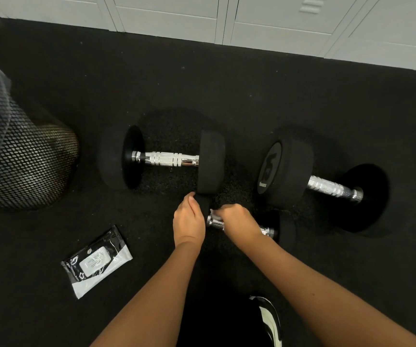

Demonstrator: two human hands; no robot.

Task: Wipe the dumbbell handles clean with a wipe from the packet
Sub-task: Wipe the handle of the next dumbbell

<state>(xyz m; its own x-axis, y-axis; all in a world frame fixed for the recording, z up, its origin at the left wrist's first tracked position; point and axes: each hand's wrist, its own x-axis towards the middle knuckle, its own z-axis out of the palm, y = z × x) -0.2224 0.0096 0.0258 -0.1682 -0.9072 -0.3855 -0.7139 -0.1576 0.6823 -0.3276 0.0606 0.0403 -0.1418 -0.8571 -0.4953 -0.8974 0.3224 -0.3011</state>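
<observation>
Small dumbbell [264,230]: right hand [239,222] grips handle; left hand [188,221] clasps end weight.

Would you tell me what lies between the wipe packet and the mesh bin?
Nothing: in the head view, only bare black floor separates the wipe packet from the mesh bin.

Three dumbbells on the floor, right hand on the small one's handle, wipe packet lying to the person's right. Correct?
Not quite. The head view shows the wipe packet lying to the person's left, near the mesh bin, not on the right. The rest holds: three dumbbells on the floor, and the right hand is on the small dumbbell's handle.
</observation>
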